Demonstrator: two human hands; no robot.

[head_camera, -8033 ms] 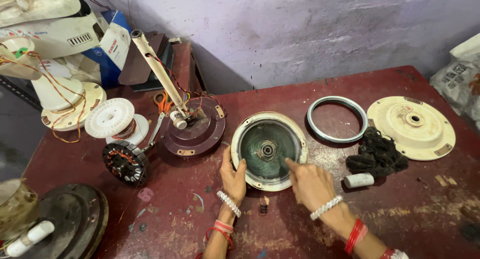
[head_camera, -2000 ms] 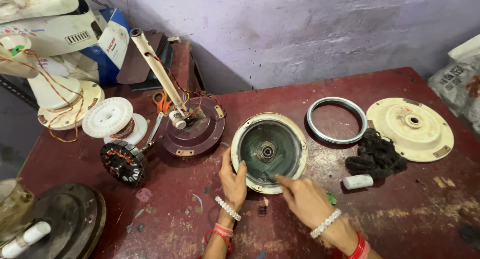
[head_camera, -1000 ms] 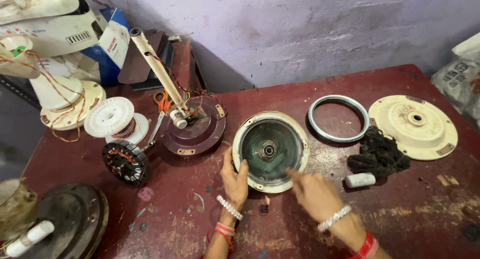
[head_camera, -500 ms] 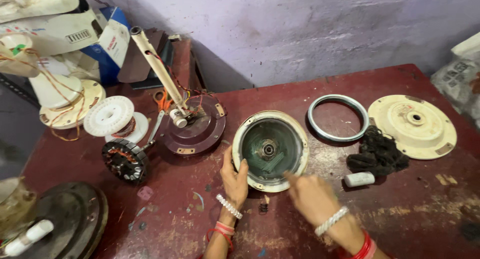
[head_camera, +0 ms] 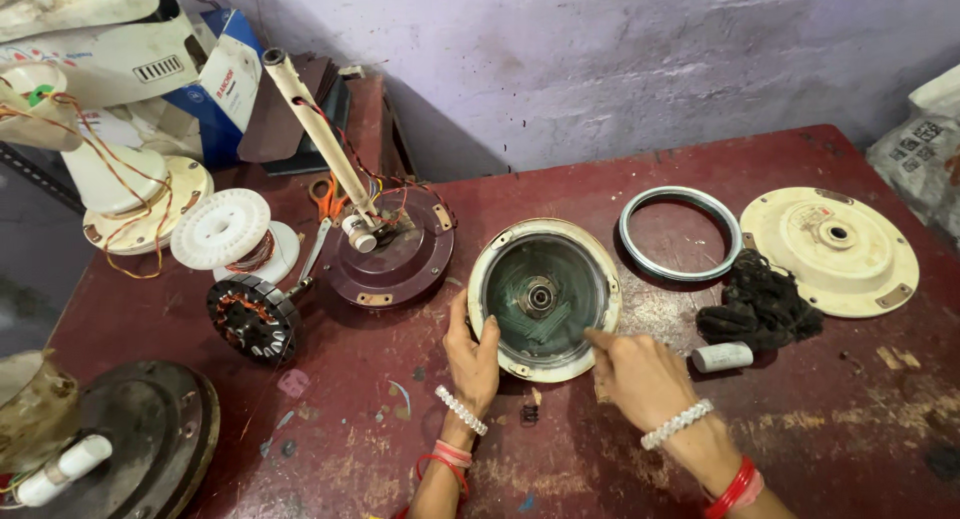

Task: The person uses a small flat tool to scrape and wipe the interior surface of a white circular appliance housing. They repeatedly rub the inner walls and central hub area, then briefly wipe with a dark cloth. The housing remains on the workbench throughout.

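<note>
Cream-painted metal, chipped at the rim, forms the round motor housing (head_camera: 545,299) lying open-side up on the scuffed maroon counter (head_camera: 850,429); its dished inside is dull green with a small steel bearing at the centre. The left hand (head_camera: 473,354) grips the housing's near-left rim, thumb hooked over the edge and fingers against the outer wall. The right hand (head_camera: 640,374) rests at the housing's near-right rim, forefinger stretched onto the edge, other fingers loosely curled, pinching nothing. Right of the housing lie a thin grey metal ring (head_camera: 680,234), a crumpled black rag (head_camera: 760,304), a small white cylinder (head_camera: 722,357) and a flat cream cover plate (head_camera: 830,249).
</note>
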